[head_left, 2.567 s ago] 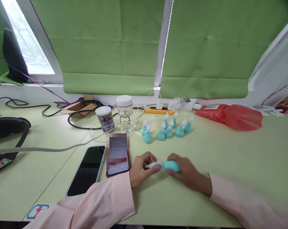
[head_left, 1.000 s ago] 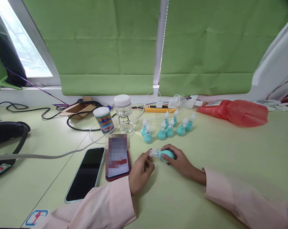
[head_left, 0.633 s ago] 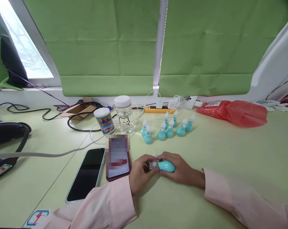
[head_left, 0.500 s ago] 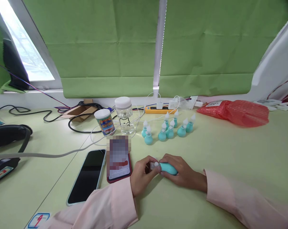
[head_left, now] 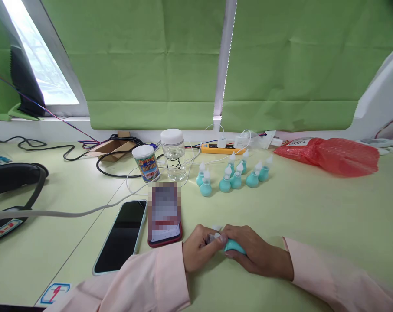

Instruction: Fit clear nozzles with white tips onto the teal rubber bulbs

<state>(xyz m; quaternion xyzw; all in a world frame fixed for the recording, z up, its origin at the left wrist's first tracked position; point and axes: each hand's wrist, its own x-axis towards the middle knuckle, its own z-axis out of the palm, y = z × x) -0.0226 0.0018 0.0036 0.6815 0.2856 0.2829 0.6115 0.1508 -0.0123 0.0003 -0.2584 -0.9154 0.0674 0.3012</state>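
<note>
Low over the table, my right hand [head_left: 257, 251] is closed around the teal bulb [head_left: 234, 246] of a nasal aspirator lying on its side. My left hand [head_left: 203, 249] pinches the clear nozzle part [head_left: 212, 238] at its left end, thumb on top. Fingers cover much of the joint, so I cannot tell how firmly the two parts sit together. Beyond my hands, several similar teal nasal aspirators [head_left: 225, 183] with clear tips stand upright in loose groups.
A red-cased phone [head_left: 165, 237] and a dark phone [head_left: 121, 236] lie left of my hands. Behind them stand a printed canister [head_left: 147, 168] and a clear jar [head_left: 175, 167]. An orange power strip [head_left: 212, 148], cables and a red plastic bag [head_left: 339, 156] line the back.
Both hands have come slightly nearer to me with the nasal aspirator. My left thumb now reaches farther across the joint, and more of the bulb is covered. The view has shifted a little.
</note>
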